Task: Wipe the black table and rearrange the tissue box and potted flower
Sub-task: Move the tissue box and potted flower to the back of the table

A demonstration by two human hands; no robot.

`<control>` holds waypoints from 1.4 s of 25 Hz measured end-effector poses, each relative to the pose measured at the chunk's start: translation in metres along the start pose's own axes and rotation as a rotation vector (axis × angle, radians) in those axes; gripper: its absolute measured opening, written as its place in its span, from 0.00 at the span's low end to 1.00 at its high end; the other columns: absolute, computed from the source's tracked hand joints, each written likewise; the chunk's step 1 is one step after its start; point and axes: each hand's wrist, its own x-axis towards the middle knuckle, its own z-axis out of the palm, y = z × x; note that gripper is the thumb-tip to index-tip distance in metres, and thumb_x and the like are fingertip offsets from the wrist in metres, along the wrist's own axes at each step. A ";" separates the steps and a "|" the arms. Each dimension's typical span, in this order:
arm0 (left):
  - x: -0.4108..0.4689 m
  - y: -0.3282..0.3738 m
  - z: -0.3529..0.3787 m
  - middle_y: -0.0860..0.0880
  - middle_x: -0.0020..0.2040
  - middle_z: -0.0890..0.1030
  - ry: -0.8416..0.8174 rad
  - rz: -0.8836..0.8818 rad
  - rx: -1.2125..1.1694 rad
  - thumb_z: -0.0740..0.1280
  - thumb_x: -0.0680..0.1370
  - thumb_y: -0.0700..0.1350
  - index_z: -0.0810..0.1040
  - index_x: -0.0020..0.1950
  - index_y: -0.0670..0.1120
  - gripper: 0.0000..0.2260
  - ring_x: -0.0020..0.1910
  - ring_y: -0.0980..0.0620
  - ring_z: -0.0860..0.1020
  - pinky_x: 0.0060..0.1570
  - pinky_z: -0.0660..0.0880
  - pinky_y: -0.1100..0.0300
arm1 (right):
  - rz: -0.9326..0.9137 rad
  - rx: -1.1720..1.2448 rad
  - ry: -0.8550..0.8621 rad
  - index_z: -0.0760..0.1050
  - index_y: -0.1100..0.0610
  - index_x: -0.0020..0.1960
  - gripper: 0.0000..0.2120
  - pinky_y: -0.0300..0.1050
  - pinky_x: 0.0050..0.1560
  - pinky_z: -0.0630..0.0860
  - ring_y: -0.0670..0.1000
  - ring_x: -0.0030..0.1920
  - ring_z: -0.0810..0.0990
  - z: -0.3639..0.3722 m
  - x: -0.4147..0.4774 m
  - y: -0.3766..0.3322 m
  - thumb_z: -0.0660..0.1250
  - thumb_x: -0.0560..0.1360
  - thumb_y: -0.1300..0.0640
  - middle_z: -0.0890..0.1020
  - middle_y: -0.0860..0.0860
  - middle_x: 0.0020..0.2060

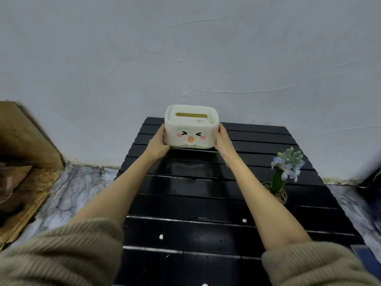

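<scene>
A white tissue box (pixel 190 125) with a cartoon face and a pale green lid is at the far middle of the black slatted table (pixel 206 203), close to the wall. My left hand (pixel 158 142) grips its left side and my right hand (pixel 221 141) grips its right side. Whether the box rests on the slats or hovers just above them I cannot tell. A potted flower (pixel 285 172) with blue blooms and a green stem stands in a small dark pot on the table's right side, just right of my right forearm.
Small white specks (pixel 161 236) lie on the near slats. A grey wall (pixel 185 58) runs right behind the table. Cardboard (pixel 22 162) is piled on the marble-patterned floor at the left. A dark object (pixel 371 178) sits at the right edge.
</scene>
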 end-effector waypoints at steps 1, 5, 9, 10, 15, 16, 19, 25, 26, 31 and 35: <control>0.010 -0.004 0.001 0.50 0.65 0.74 0.007 -0.001 -0.014 0.62 0.68 0.36 0.64 0.68 0.54 0.30 0.65 0.47 0.72 0.66 0.68 0.45 | -0.011 0.009 -0.005 0.69 0.49 0.63 0.17 0.57 0.65 0.72 0.48 0.60 0.76 0.001 0.008 0.005 0.54 0.78 0.44 0.77 0.50 0.61; 0.024 -0.020 0.008 0.47 0.69 0.70 0.001 -0.033 -0.102 0.53 0.66 0.25 0.61 0.72 0.50 0.37 0.69 0.49 0.67 0.70 0.64 0.48 | -0.026 -0.042 0.027 0.65 0.47 0.68 0.20 0.55 0.71 0.63 0.47 0.66 0.70 0.001 0.012 0.013 0.50 0.79 0.43 0.72 0.49 0.67; 0.009 -0.008 0.005 0.45 0.74 0.64 0.077 -0.133 -0.017 0.56 0.72 0.34 0.57 0.74 0.45 0.29 0.72 0.45 0.63 0.71 0.60 0.52 | 0.040 -0.212 0.067 0.48 0.53 0.74 0.24 0.50 0.74 0.50 0.51 0.74 0.53 -0.008 -0.005 0.015 0.48 0.80 0.49 0.54 0.52 0.75; -0.002 -0.001 0.008 0.44 0.73 0.65 0.094 -0.143 -0.001 0.56 0.74 0.35 0.58 0.73 0.43 0.26 0.72 0.45 0.63 0.69 0.61 0.57 | 0.038 -0.259 0.076 0.48 0.53 0.74 0.24 0.50 0.74 0.50 0.52 0.75 0.52 -0.011 -0.012 0.015 0.49 0.80 0.50 0.53 0.52 0.76; -0.070 -0.002 0.035 0.44 0.72 0.67 0.004 -0.002 0.152 0.57 0.77 0.38 0.62 0.72 0.43 0.22 0.70 0.47 0.66 0.65 0.60 0.63 | 0.022 -0.382 0.024 0.51 0.51 0.74 0.23 0.48 0.73 0.55 0.51 0.74 0.56 -0.025 -0.084 0.008 0.53 0.80 0.54 0.56 0.49 0.75; -0.078 -0.006 0.040 0.44 0.73 0.66 -0.024 0.011 0.184 0.58 0.78 0.38 0.62 0.72 0.43 0.22 0.71 0.48 0.64 0.67 0.59 0.62 | 0.017 -0.397 0.000 0.51 0.50 0.74 0.24 0.48 0.72 0.56 0.50 0.74 0.56 -0.028 -0.103 0.007 0.54 0.80 0.54 0.56 0.49 0.75; -0.092 -0.011 0.052 0.45 0.74 0.64 -0.053 0.014 0.201 0.57 0.78 0.39 0.62 0.72 0.44 0.21 0.75 0.49 0.56 0.72 0.56 0.57 | 0.008 -0.422 -0.061 0.52 0.47 0.73 0.24 0.43 0.72 0.55 0.44 0.73 0.55 -0.035 -0.158 0.005 0.55 0.79 0.52 0.57 0.43 0.73; -0.093 -0.014 0.059 0.47 0.74 0.65 0.054 0.036 0.276 0.56 0.79 0.43 0.62 0.72 0.47 0.21 0.75 0.51 0.58 0.71 0.60 0.54 | -0.056 -0.505 0.098 0.59 0.48 0.71 0.22 0.25 0.65 0.55 0.34 0.67 0.59 -0.060 -0.235 0.007 0.58 0.78 0.53 0.62 0.35 0.66; -0.093 -0.014 0.060 0.47 0.74 0.65 0.063 0.037 0.290 0.56 0.79 0.43 0.62 0.72 0.47 0.21 0.75 0.51 0.58 0.70 0.61 0.53 | -0.093 -0.516 0.160 0.62 0.49 0.69 0.21 0.20 0.61 0.56 0.30 0.64 0.61 -0.067 -0.241 0.008 0.59 0.77 0.54 0.65 0.35 0.64; -0.093 -0.015 0.062 0.45 0.73 0.65 0.074 0.039 0.299 0.56 0.78 0.43 0.62 0.72 0.48 0.21 0.74 0.51 0.60 0.70 0.62 0.52 | -0.113 -0.598 0.475 0.62 0.55 0.68 0.25 0.36 0.63 0.66 0.42 0.63 0.67 -0.095 -0.228 0.021 0.66 0.74 0.59 0.68 0.48 0.61; -0.094 -0.015 0.061 0.45 0.74 0.64 0.059 0.027 0.289 0.56 0.78 0.43 0.61 0.72 0.49 0.21 0.74 0.51 0.59 0.69 0.62 0.52 | 0.068 -0.561 0.348 0.54 0.56 0.73 0.40 0.44 0.64 0.65 0.52 0.68 0.65 -0.098 -0.200 0.038 0.73 0.68 0.55 0.63 0.54 0.69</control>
